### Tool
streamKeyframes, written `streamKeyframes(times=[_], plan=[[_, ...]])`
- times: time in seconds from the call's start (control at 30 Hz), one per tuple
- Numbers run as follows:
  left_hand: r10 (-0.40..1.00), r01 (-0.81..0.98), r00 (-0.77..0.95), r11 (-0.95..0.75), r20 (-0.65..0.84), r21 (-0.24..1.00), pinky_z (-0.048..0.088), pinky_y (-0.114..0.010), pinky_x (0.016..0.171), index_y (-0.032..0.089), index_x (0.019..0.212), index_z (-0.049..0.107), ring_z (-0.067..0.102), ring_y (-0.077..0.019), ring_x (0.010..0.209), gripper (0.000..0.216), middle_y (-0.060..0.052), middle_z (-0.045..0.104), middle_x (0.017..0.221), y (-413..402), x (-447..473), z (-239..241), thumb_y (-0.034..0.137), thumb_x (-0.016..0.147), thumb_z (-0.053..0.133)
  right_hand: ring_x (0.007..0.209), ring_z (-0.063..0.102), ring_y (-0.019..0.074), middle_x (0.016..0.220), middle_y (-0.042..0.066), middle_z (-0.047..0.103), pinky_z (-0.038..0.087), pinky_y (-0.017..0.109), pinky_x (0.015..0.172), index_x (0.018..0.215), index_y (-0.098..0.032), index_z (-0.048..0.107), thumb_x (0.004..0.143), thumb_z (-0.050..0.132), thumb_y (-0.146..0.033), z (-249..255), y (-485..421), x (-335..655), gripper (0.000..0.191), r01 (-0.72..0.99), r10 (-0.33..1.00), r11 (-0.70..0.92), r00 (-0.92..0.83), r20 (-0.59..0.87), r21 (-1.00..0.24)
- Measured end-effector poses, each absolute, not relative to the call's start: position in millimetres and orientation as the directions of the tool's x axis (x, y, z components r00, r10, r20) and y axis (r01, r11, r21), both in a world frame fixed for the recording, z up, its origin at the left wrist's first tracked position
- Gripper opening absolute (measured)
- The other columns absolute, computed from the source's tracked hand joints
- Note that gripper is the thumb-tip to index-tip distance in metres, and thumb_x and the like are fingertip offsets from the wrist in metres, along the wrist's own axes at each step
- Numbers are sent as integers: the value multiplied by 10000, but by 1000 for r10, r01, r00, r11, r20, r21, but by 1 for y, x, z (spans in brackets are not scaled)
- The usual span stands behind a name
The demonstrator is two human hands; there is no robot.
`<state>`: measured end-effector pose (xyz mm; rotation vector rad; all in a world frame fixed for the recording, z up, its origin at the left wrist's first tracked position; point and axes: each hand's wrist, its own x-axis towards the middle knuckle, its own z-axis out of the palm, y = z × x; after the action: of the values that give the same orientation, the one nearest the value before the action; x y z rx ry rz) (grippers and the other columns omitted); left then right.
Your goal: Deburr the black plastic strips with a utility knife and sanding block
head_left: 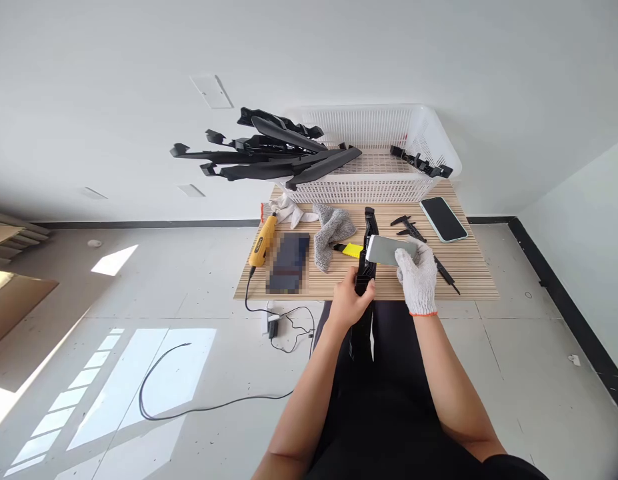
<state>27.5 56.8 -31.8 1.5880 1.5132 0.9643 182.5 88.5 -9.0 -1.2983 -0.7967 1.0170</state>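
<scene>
My bare left hand (349,298) grips a long, narrow black plastic part (370,227) that runs over the table's front edge, its lower end above my lap. In a white knit glove with an orange cuff, my right hand (419,279) holds a flat grey-green block (386,251). The block's left end lies against or just over the part; touching or apart, I cannot tell. A yellow utility knife (349,250) lies left of the part, its front end close to it. Black calipers (413,231) lie behind my right hand, partly hidden by it.
A white basket (359,188) at the back holds several black plastic parts (289,160) jutting out leftward. On the slatted table (469,280) are a phone (443,219), grey cloth (335,229), white glove (289,211), corded yellow tool (263,241) and blurred dark-blue item (290,261). Cables (213,408) trail across the floor.
</scene>
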Motion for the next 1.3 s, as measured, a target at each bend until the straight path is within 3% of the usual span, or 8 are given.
streamKeyframes(times=[0.33,0.43,0.53,0.7,0.83,1.0,1.2,1.3], plan=[[998,501,38,-66,54,863,382,-260,575,226,957,552,531,-146,536,214,34,584,640,57,28,-30,407,850,587,576,520,92,873,2,642,431,219,445,1169,-229,635,704,800,-437,-10,85,179,535,-74,942,-60,325,-81,-995],[998,490,39,-61,49,870,381,-255,583,228,941,535,519,-138,530,214,43,572,635,57,28,-30,414,848,587,521,460,65,852,-19,623,389,207,416,1197,-245,609,762,748,-437,-10,85,178,494,-133,904,-23,421,-77,-991],[998,483,29,-63,56,873,377,-251,585,231,928,522,510,-134,530,216,51,556,623,57,29,-31,420,849,589,524,458,55,870,-27,614,383,199,420,1188,-260,612,731,777,-398,-11,87,182,506,-169,924,-4,375,-68,-986],[999,459,39,-52,38,887,376,-243,585,227,942,523,504,-122,526,211,51,568,641,57,29,-32,405,850,589,498,450,35,886,-20,639,367,181,425,1141,-279,606,759,736,-498,-13,96,190,459,-406,860,77,489,-145,-911],[998,489,37,-68,57,870,360,-238,560,219,945,542,472,-119,505,231,58,529,602,57,30,-32,415,838,600,470,451,37,789,-38,639,367,183,412,1064,-238,628,694,803,-456,-11,104,178,464,-466,927,23,342,-156,-884],[997,488,30,-71,65,870,365,-234,567,215,938,546,474,-114,515,222,54,545,618,57,30,-33,407,840,598,504,512,44,801,-44,656,415,183,450,1015,-238,606,725,784,-466,-14,111,167,410,-517,851,130,496,-172,-846],[997,493,17,-77,79,866,343,-228,550,211,929,566,403,-102,501,250,64,481,588,59,30,-34,434,833,621,643,608,77,910,-11,684,496,190,541,1034,-239,636,762,770,-461,-14,105,172,376,-534,916,127,386,-108,-836],[996,513,17,-88,93,854,345,-226,554,206,926,579,401,-102,506,279,59,479,592,58,31,-33,464,831,624,597,577,69,882,-10,679,467,186,507,1108,-245,647,788,746,-454,-12,102,171,395,-538,961,56,256,-100,-841]])
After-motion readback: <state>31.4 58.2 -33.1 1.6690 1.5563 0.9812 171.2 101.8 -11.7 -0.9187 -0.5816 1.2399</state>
